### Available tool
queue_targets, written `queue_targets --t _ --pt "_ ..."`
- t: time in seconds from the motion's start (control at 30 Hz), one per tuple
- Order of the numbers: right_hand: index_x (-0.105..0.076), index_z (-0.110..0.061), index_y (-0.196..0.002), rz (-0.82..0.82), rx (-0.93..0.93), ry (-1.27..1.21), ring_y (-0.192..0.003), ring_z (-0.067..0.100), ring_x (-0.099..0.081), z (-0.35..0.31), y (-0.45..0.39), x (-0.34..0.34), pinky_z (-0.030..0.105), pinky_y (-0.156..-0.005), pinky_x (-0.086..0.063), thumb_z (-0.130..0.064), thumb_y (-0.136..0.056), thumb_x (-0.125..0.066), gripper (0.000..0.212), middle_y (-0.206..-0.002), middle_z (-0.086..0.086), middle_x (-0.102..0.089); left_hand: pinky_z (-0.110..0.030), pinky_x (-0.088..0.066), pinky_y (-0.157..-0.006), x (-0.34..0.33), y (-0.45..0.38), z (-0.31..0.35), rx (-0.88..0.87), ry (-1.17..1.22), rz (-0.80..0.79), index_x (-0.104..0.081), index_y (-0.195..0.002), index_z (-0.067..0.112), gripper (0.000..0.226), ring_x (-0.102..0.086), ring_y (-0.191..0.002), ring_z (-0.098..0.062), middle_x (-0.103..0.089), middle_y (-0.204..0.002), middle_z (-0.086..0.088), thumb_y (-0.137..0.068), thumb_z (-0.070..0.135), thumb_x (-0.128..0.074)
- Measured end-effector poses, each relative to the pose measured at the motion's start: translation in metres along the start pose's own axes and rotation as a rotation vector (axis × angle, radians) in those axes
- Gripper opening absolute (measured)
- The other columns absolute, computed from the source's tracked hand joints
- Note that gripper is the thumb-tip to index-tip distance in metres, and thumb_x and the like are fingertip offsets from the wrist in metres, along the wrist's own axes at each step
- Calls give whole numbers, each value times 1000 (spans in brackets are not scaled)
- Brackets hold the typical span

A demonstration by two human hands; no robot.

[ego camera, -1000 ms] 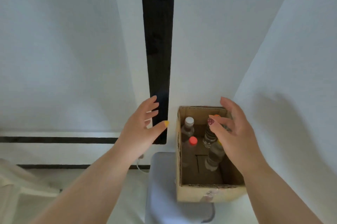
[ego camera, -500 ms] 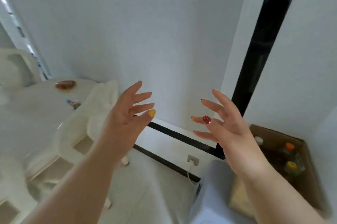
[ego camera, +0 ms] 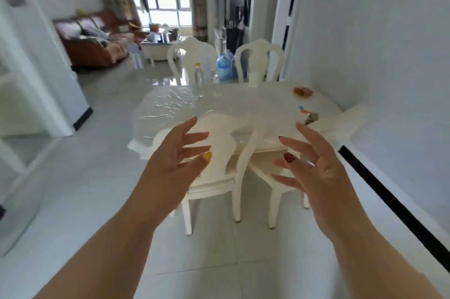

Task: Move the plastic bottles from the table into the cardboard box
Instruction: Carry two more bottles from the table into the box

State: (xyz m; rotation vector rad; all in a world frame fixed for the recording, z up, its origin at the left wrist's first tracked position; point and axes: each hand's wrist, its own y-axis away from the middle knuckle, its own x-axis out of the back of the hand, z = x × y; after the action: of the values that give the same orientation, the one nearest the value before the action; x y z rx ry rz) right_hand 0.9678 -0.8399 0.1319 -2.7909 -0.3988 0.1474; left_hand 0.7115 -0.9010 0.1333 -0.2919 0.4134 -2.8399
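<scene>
1. Left hand (ego camera: 170, 167) was raised in front of the camera, its grip spread wide, fingers apart, nothing in it.
2. Clear plastic bottle with a yellow cap (ego camera: 199, 76) stood upright at the far edge of the white oval worktop under a glossy clear cover (ego camera: 175, 106), well apart from both hands. More clear bottles may have stood just beside it; too blurred to tell how many.
3. White carved chair (ego camera: 219, 152) sat between the hands and the worktop, tucked under the near edge.
4. Right hand (ego camera: 319, 172) was likewise raised, grip open and empty, fingers splayed.
5. Small items lay on the right side of the worktop; too small to identify.
6. Cardboard box was not in view.
7. Handling, as judged: bottle looked light, thin-walled, smooth, so it would likely flex under squeeze and slip on the glossy cover. Best hold would be around the mid-body or just under the shoulder, kept upright. The chair in the way meant a long reach over it or a step round.
</scene>
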Motion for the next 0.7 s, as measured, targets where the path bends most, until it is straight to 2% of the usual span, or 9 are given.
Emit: queue_targets --t 0.03,0.13,0.27,0.37,0.5,0.7 --pt "-51 -39 -138 -43 1 -19 -104 23 -73 3 -6 -28 36 -79 -61 -37 -76 -74 66 -126 -6 -67 -20 -56 -83 29 8 -2 11 -22 49 -48 -135 56 60 -68 -114 -2 -69 -124 26 -82 39 -70" --pt "-54 -40 -135 -135 -8 -67 -99 22 -74 14 -19 -104 34 -76 -61 -36 -74 -73 64 -126 -4 -67 -33 -52 -94 104 30 -10 29 -56 171 -50 -129 63 59 -68 -115 -6 -68 -125 25 -75 53 -71" --pt "-54 -41 -135 -212 -12 -91 -99 23 -75 32 -42 -218 38 -79 -61 -38 -72 -73 65 -127 -5 -67 -38 -53 -97 211 39 -33 48 -79 298 -50 -133 58 63 -69 -115 -9 -68 -127 21 -73 53 -71" --pt "-57 -42 -130 -207 -11 -143 -101 25 -74 49 -61 -304 38 -78 -61 -37 -69 -73 63 -126 -2 -67 -34 -53 -94 292 30 -55 57 -104 309 -49 -135 56 64 -69 -115 -8 -68 -127 23 -74 53 -70" --pt "-57 -39 -131 -173 -26 -207 -104 26 -73 71 -88 -408 37 -77 -62 -39 -68 -73 66 -125 -1 -68 -33 -53 -93 390 -1 -77 76 -126 294 -50 -132 57 57 -68 -116 -7 -68 -126 23 -81 42 -69" --pt "-55 -40 -131 -193 -61 -192 -98 23 -75 93 -149 -531 36 -78 -62 -42 -66 -72 68 -127 1 -66 -32 -52 -91 507 -63 -111 103 -126 279 -49 -133 56 56 -67 -115 -3 -68 -125 25 -82 41 -69"
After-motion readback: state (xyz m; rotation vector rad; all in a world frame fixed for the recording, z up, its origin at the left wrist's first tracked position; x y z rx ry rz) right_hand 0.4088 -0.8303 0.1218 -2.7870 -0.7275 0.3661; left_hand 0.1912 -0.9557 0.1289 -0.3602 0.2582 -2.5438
